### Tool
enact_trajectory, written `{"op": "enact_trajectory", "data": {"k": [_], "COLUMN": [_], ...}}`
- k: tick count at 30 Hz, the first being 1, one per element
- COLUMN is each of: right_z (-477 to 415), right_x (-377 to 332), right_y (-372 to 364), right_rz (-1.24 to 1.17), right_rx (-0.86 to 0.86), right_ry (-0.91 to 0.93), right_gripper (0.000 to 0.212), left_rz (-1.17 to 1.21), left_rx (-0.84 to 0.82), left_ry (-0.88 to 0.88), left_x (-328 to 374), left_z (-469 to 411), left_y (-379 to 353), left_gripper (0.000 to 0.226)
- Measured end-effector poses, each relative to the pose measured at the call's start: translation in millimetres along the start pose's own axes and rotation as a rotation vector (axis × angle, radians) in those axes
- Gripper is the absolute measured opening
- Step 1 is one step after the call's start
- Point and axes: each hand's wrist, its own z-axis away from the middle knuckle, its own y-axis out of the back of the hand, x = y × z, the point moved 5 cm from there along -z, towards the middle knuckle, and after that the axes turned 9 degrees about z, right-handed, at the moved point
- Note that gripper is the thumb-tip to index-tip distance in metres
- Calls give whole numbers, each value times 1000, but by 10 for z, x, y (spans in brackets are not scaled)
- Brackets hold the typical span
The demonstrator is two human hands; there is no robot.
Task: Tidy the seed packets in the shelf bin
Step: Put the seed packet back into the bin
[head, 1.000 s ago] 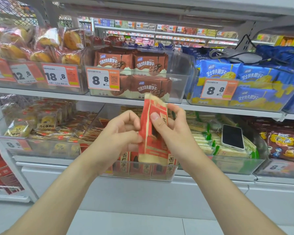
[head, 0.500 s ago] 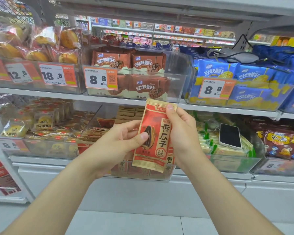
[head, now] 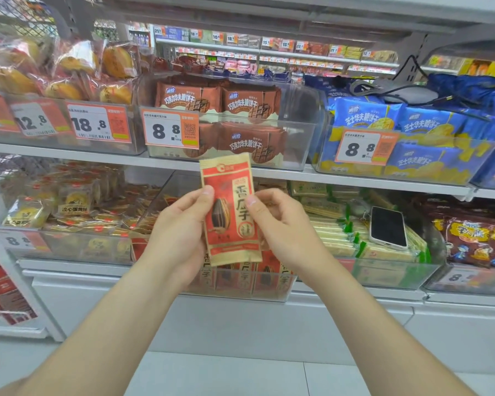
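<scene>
1. I am holding one seed packet up in front of the shelves, with both hands on it.
2. My left hand is gripping its 9 o'clock edge, with the thumb on the front and the fingers behind. My right hand is pinching the 3 o'clock edge the same way.
3. The packet is standing tall. Its long side is running from 12 to 6 o'clock, with the top leaning a little toward 11. The printed face is looking at me.
4. The shelf bin is sitting at 6 o'clock from the packet, just below and behind it. I think the packet is going to need a straight trip down, bottom edge first.
5. Both hands are touching the packet, so neither is nearer. The left one is reaching lower along it, so I think it is the better guide.
6. Inside the bin, a row of packets is standing upright against the clear front wall. My hands are hiding what is lying farther back.
7. At 3 o'clock, the next bin is holding green and white packs, with a phone lying on top.
</scene>
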Motion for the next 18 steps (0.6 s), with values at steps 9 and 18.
{"op": "enact_trajectory", "data": {"k": [9, 18], "right_z": [72, 25], "right_x": [-161, -127], "right_y": [-93, -141], "right_rz": [101, -186], "right_rx": [54, -22], "right_ry": [99, -66], "right_gripper": [38, 38], "left_rz": [-597, -931], "left_rx": [-41, -123], "left_ry": [-239, -467], "left_x": [190, 397], "left_z": [94, 1], "left_y": [5, 174], "left_gripper": [59, 50]}}
